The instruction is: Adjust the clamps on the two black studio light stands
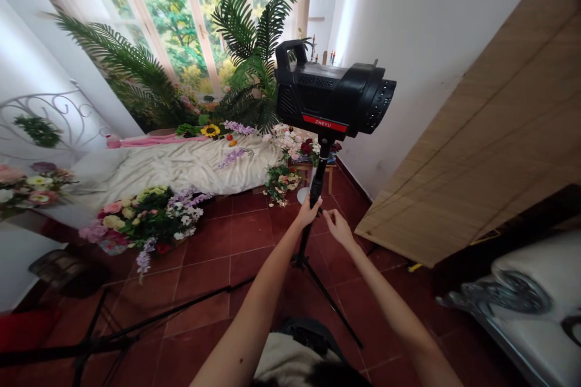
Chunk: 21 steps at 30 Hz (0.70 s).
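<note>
A black studio light [318, 97] with a red label sits on top of a black light stand [305, 242]. My left hand [310, 210] is wrapped round the stand's pole, below the lamp. Close by on the right, my right hand [336, 225] has its fingers pinched together at a small dark knob [320, 211] on the side of the pole; the fingers partly hide it. The stand's legs spread over the red tiled floor [254, 230].
A bed with a cream cover [190, 163] and flower arrangements [145, 217] lies left. Palm leaves [254, 42] rise before the window. A wooden panel [454, 133] leans on the right, near a silver-trimmed sofa [521, 296]. Another black stand [113, 335] lies low at left.
</note>
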Tool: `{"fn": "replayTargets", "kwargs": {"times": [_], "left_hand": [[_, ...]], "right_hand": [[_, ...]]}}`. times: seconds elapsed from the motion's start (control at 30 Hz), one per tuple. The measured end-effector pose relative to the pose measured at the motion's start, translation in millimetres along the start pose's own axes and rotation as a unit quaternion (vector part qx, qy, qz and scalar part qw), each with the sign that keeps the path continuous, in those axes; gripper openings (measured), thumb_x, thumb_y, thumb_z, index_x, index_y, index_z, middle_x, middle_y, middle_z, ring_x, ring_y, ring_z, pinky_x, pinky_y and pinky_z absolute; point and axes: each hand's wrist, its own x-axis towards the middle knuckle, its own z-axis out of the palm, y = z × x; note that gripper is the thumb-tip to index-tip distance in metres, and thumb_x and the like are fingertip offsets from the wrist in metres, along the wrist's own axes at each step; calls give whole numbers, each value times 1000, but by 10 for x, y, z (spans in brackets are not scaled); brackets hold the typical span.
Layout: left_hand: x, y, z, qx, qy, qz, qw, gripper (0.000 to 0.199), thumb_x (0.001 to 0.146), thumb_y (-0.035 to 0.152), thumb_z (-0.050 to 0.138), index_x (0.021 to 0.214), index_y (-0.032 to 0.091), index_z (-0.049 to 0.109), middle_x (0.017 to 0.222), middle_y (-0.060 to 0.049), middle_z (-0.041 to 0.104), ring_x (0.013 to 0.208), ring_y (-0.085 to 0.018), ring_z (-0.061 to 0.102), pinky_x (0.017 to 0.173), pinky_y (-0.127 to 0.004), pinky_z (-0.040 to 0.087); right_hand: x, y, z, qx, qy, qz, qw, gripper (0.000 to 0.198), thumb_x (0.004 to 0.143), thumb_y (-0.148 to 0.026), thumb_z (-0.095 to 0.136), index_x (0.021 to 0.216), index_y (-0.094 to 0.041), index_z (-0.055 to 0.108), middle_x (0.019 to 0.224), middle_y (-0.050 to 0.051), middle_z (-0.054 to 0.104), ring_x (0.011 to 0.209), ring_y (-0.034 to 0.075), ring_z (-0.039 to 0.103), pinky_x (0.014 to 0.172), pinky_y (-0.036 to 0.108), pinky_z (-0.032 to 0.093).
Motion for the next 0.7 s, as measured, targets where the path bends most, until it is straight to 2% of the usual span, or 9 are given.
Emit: {"fn": "replayTargets", "kwargs": {"times": [0.1, 0.2, 0.27, 0.37, 0.43, 0.5, 0.6, 0.7], "left_hand": [[-13, 9, 12, 1, 10, 1, 1000, 40, 82, 43, 56, 111, 17, 48, 101, -7, 58, 93, -16, 56, 91, -33, 45], [-25, 15, 28, -3, 16, 3, 1000, 40, 81, 43, 57, 110, 17, 49, 98, -6, 59, 89, -16, 57, 89, -34, 46], [-27, 5, 34, -6, 18, 2, 1000, 39, 81, 44, 58, 109, 17, 50, 96, -6, 59, 88, -16, 57, 88, -34, 46], [-24, -33, 29, -3, 21, 8, 1000, 38, 81, 43, 57, 107, 17, 50, 96, -6, 59, 89, -16, 57, 90, -34, 45], [-22, -60, 20, 0, 24, 11, 1000, 38, 81, 43, 57, 107, 17, 50, 96, -6, 59, 89, -16, 57, 89, -34, 46], [-22, -79, 15, -8, 20, 12, 1000, 39, 80, 44, 58, 108, 17, 50, 96, -6, 60, 88, -16, 57, 87, -33, 47], [-19, -95, 30, -45, 6, 15, 999, 45, 79, 45, 59, 112, 17, 48, 97, -6, 60, 88, -16, 58, 84, -32, 48], [-13, -95, 63, -80, 6, 18, 997, 50, 78, 45, 61, 116, 16, 47, 99, -7, 61, 89, -16, 59, 84, -33, 49]], "right_hand": [[5, 61, 113, 168, -49, 126, 977, 66, 84, -70, 18, 74, -20, 60, 72, 6, 65, 58, 18, 58, 52, 29, 46], [86, 48, 158, 237, -76, 174, 953, 69, 80, -74, 20, 69, -19, 59, 60, 4, 61, 46, 16, 52, 45, 28, 44], [123, 12, 147, 207, -50, 138, 967, 61, 79, -73, 31, 67, -19, 57, 56, 2, 56, 48, 15, 51, 47, 27, 44], [100, -81, 84, 116, 50, 12, 992, 43, 75, -62, 53, 73, -19, 55, 64, 1, 57, 56, 14, 52, 56, 27, 45], [50, -176, 21, 88, 93, -65, 990, 36, 75, -55, 58, 75, -19, 55, 78, 4, 59, 63, 14, 53, 59, 27, 46], [15, -289, -42, 84, 102, -120, 984, 31, 77, -49, 58, 73, -19, 55, 91, 8, 57, 70, 15, 54, 61, 27, 47], [62, -439, -88, 74, 130, -152, 977, 28, 75, -46, 61, 84, -19, 57, 100, 10, 55, 84, 19, 55, 70, 31, 50], [243, -504, -25, 45, 154, -149, 976, 51, 69, -47, 67, 108, -18, 52, 105, 12, 56, 95, 23, 53, 80, 38, 49]]}}
